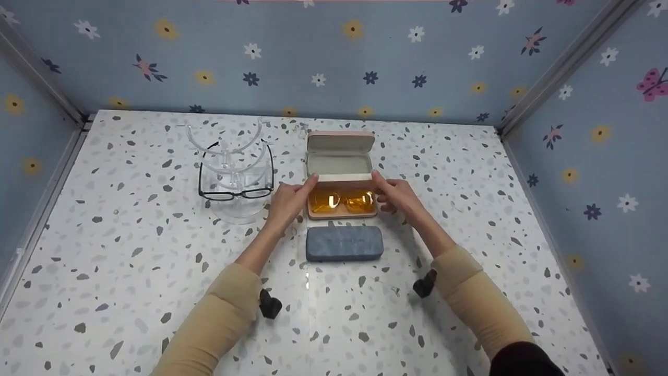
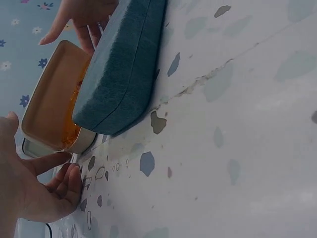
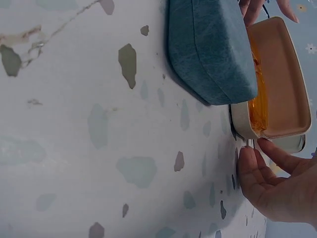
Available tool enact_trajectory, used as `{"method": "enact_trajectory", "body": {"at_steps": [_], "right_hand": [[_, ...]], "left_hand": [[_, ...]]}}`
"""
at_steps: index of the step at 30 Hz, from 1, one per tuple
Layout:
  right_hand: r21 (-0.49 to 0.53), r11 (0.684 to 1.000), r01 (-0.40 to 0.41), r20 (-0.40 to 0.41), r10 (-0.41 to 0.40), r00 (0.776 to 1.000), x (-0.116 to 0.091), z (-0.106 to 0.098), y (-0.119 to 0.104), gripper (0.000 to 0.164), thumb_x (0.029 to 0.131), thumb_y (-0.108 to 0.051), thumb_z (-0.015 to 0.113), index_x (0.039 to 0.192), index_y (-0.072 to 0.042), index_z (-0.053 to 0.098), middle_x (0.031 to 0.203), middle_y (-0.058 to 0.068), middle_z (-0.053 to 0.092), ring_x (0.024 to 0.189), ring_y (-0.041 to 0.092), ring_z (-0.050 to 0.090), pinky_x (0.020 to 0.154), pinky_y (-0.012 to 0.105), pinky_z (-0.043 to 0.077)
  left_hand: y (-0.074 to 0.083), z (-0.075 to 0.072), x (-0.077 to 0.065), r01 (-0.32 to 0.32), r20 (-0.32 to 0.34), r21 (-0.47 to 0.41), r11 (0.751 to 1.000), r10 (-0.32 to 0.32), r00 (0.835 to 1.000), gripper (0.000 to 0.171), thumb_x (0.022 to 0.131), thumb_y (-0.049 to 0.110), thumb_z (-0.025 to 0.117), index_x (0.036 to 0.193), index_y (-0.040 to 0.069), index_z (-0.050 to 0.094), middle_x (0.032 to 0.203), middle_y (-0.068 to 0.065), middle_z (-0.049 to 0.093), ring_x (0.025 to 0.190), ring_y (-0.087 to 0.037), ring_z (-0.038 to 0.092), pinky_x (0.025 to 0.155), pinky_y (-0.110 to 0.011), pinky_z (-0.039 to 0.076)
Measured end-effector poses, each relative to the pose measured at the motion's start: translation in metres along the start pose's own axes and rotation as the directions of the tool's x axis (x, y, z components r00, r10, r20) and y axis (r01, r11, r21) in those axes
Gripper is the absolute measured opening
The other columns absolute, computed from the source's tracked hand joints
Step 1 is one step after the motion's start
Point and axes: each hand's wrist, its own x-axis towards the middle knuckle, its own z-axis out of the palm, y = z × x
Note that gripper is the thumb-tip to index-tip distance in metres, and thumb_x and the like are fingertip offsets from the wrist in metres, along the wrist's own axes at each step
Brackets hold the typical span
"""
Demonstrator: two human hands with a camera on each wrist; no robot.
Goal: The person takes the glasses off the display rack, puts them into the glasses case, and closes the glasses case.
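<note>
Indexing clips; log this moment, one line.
peach-lined case: lid raised, amber glasses inside; left hand: at left end; right hand: at right end; blue case: closed

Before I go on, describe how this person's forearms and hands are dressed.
A tan left sleeve and a tan right sleeve cover the forearms, each with a small black piece jutting near its cuff. Black cloth borders the right one. The left hand and right hand are bare.
</note>
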Motion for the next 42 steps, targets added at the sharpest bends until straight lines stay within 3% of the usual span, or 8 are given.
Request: {"method": "enact_trajectory", "body": {"at_steps": [7,13,20,25,29,34,39,42], "right_hand": [[0.011,0.999,0.036,0.034,-0.037,0.999,0.002,0.0,-0.005,0.078,0.093,-0.08,0.045,0.115,-0.008,0.069,0.09,0.004,0.056,0.078,0.016,0.055,0.071,0.028,0.051],[-0.004,1.0,0.02,0.019,-0.02,1.0,0.003,0.002,-0.007,0.077,0.088,-0.082,0.053,0.11,-0.009,0.066,0.083,0.001,0.053,0.078,0.015,0.054,0.071,0.027,0.05],[0.005,1.0,-0.014,0.047,0.014,0.999,0.004,0.001,-0.008,0.087,0.088,-0.076,0.06,0.138,-0.005,0.062,0.121,0.009,0.067,0.103,0.02,0.068,0.09,0.032,0.058],[0.046,0.999,0.006,0.088,-0.01,0.996,0.005,-0.002,-0.006,0.091,0.087,-0.072,0.065,0.145,-0.002,0.055,0.138,0.017,0.064,0.12,0.029,0.067,0.101,0.039,0.058],[0.056,0.998,0.029,0.131,-0.036,0.991,0.006,-0.004,-0.003,0.09,0.088,-0.069,0.067,0.145,-0.001,0.054,0.141,0.019,0.062,0.124,0.033,0.066,0.104,0.042,0.056],[0.042,0.997,0.06,0.169,-0.067,0.983,0.005,-0.006,0.001,0.085,0.091,-0.065,0.066,0.145,0.0,0.052,0.141,0.02,0.062,0.123,0.034,0.066,0.105,0.042,0.055],[0.052,0.991,0.122,0.199,-0.13,0.971,0.005,-0.008,0.006,0.08,0.092,-0.06,0.067,0.145,-0.001,0.052,0.143,0.018,0.062,0.124,0.033,0.067,0.107,0.043,0.055],[0.051,0.988,0.146,0.214,-0.153,0.965,0.005,-0.009,0.008,0.079,0.093,-0.058,0.068,0.146,-0.002,0.053,0.144,0.018,0.061,0.123,0.034,0.067,0.108,0.045,0.054]], "left_hand": [[0.006,0.0,0.004,0.097,0.042,-0.107,0.99,-0.093,0.995,0.081,0.093,0.076,0.048,0.111,0.003,0.078,0.124,-0.02,0.071,0.103,-0.031,0.06,0.086,-0.037,0.047],[0.007,0.0,0.007,0.065,0.037,-0.125,0.99,-0.061,0.997,0.069,0.092,0.074,0.055,0.059,0.012,0.058,0.071,-0.005,0.06,0.072,-0.02,0.053,0.063,-0.027,0.039],[0.001,-0.006,0.009,0.052,0.081,-0.212,0.976,-0.035,0.996,0.065,0.09,0.068,0.064,0.048,0.025,0.04,0.055,0.009,0.041,0.059,-0.013,0.042,0.058,-0.026,0.034],[-0.001,-0.007,0.009,0.049,0.101,-0.227,0.973,-0.026,0.995,0.06,0.09,0.066,0.067,0.058,0.016,0.06,0.066,0.001,0.053,0.066,-0.016,0.049,0.062,-0.027,0.038],[-0.002,-0.008,0.008,0.021,0.114,-0.222,0.975,0.005,0.993,0.058,0.092,0.061,0.067,0.092,0.005,0.081,0.088,-0.011,0.068,0.076,-0.02,0.055,0.066,-0.026,0.042],[-0.006,-0.009,0.007,-0.049,0.15,-0.186,0.981,0.078,0.986,0.054,0.096,0.056,0.065,0.121,0.01,0.076,0.113,-0.02,0.073,0.083,-0.019,0.059,0.068,-0.024,0.045],[-0.009,-0.009,0.006,-0.109,0.145,-0.131,0.985,0.128,0.981,0.052,0.098,0.052,0.063,0.117,0.006,0.078,0.102,-0.019,0.07,0.075,-0.018,0.057,0.066,-0.024,0.045],[-0.011,-0.009,0.005,-0.099,0.157,-0.107,0.989,0.115,0.981,0.058,0.097,0.054,0.063,0.127,0.005,0.073,0.114,-0.02,0.066,0.081,-0.021,0.059,0.074,-0.027,0.046]]}}
